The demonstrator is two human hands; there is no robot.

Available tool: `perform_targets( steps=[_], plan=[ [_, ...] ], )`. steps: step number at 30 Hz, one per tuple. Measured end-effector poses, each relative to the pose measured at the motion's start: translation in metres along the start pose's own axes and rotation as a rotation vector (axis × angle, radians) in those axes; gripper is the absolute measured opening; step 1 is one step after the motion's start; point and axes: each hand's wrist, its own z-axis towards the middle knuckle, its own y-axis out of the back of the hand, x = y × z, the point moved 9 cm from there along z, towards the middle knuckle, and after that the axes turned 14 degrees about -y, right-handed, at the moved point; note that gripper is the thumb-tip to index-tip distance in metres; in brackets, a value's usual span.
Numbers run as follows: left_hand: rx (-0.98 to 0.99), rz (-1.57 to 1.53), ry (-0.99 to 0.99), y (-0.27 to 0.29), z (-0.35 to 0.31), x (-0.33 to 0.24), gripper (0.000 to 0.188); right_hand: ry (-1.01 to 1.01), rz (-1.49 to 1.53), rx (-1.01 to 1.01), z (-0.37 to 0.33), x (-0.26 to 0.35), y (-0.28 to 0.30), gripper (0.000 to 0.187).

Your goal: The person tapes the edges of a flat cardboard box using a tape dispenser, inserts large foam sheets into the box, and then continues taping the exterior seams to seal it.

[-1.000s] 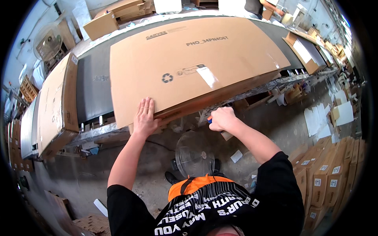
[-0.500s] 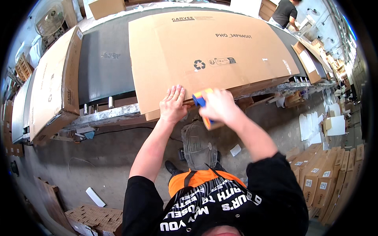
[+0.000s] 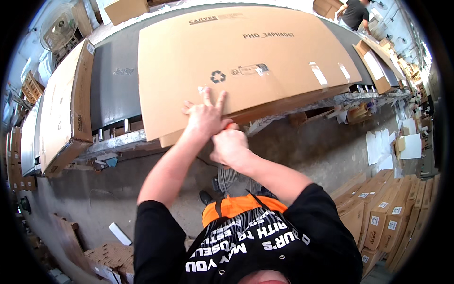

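A large, flat cardboard box (image 3: 279, 57) lies on the conveyor in front of me, with strips of clear tape lapping over its near edge toward the right. My left hand (image 3: 206, 117) rests on the box top near the front edge, palm down with fingers spread. Just below and right of it, my right hand (image 3: 230, 145) is closed around a tape gun, at the box's near side. Only a bit of the orange tape gun (image 3: 231, 126) shows above the fist; the rest is hidden.
On the conveyor (image 3: 113, 85), another closed box (image 3: 64, 109) lies left and an open carton (image 3: 376, 71) right. A person (image 3: 354, 15) works at the far right. Flat boxes (image 3: 390, 217) are stacked behind my right side. A fan (image 3: 231, 180) stands below the conveyor.
My right hand has moved left and down with the tape gun, close under the left hand. The left fingers have spread. More tape strips show on the box, which appears shifted left in view.
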Motion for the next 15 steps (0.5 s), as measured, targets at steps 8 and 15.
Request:
perform_targets(
  steps=[8, 15],
  plan=[
    [-0.006, 0.063, 0.184, -0.015, -0.019, 0.008, 0.105, 0.336, 0.370, -0.083, -0.035, -0.050, -0.088, 0.067],
    [-0.131, -0.088, 0.585, -0.004, -0.052, -0.009, 0.112, 0.784, 0.723, -0.740, -0.091, -0.193, 0.006, 0.069]
  ],
)
